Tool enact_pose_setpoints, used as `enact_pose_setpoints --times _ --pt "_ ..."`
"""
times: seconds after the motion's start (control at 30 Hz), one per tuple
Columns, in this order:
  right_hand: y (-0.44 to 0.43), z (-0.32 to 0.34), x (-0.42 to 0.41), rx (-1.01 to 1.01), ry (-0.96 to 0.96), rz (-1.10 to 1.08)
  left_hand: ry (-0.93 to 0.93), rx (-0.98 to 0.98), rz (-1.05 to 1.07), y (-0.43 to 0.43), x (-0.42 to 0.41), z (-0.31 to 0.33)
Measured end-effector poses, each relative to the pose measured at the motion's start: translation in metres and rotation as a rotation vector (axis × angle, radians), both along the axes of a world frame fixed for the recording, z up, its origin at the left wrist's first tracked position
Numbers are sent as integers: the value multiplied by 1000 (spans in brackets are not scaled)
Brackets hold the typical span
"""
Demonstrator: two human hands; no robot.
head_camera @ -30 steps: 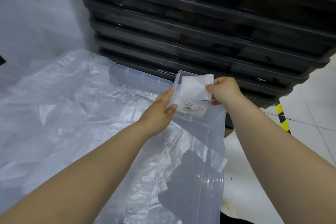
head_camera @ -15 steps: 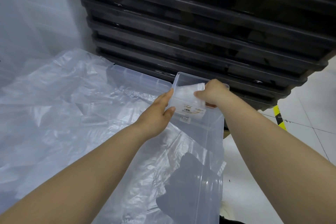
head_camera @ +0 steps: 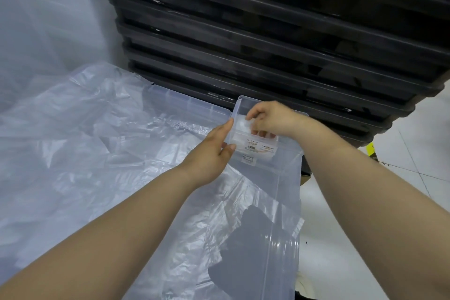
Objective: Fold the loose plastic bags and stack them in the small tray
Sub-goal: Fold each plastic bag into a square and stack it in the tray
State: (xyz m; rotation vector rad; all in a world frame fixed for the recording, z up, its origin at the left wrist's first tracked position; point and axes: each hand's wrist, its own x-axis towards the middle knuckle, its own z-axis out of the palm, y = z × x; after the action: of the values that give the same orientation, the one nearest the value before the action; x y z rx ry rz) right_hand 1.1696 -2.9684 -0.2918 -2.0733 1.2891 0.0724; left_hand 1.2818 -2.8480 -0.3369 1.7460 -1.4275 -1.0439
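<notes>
A small clear tray (head_camera: 253, 153) with a printed label stands at the far corner of a large clear bin (head_camera: 285, 214). My left hand (head_camera: 211, 153) holds the tray's left wall, thumb on its front. My right hand (head_camera: 270, 119) reaches down into the tray, fingers curled round a folded white plastic bag (head_camera: 241, 126) that sits inside it. Loose clear plastic bags (head_camera: 85, 143) lie crumpled in a heap across the left and over the bin.
A tall stack of black trays (head_camera: 267, 39) rises right behind the small tray. White tiled floor (head_camera: 414, 165) with a yellow-black tape mark (head_camera: 371, 150) lies to the right. A dark patch (head_camera: 248, 251) shows through the bin's bottom.
My right hand has carried the folded bag from above the small tray's rim down into the tray. My left hand has stayed on the tray's left side.
</notes>
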Motion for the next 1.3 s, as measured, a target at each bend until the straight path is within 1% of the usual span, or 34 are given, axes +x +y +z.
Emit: enact_pose_setpoints --times 0.2,0.33,0.43,0.5,0.57,0.67,0.73,0.77,0.83,0.97,1.07,1.2,1.3 --pt "-11 -28 15 49 117 82 0 11 -19 -3 5 -5" --pt "-15 -30 18 79 190 105 -9 10 -23 -3 5 -5" --pt "-11 -26 19 52 215 106 -7 30 -33 -3 6 -3" --pt "-8 -22 18 32 126 52 16 35 -31 -2 8 -1" --pt "-2 -13 14 3 -37 -59 25 8 7 1 10 3" --pt "20 5 7 -203 -261 -164 -25 -63 90 16 18 9" --pt "45 13 4 -320 -340 -183 -107 -88 112 34 27 11" --pt "62 14 3 -353 -346 -167 -149 -72 111 45 32 11" --pt "99 8 1 -375 -305 -45 -246 -7 86 71 44 12" --pt "164 -18 0 -291 -79 311 -526 200 -75 126 64 10" --pt "192 -37 -1 -262 34 474 -629 282 -150 159 73 -1" --pt "211 -54 -7 -268 113 573 -763 245 -219 186 73 -23" --pt "214 -59 -6 -338 102 579 -830 172 -175 191 70 -35"
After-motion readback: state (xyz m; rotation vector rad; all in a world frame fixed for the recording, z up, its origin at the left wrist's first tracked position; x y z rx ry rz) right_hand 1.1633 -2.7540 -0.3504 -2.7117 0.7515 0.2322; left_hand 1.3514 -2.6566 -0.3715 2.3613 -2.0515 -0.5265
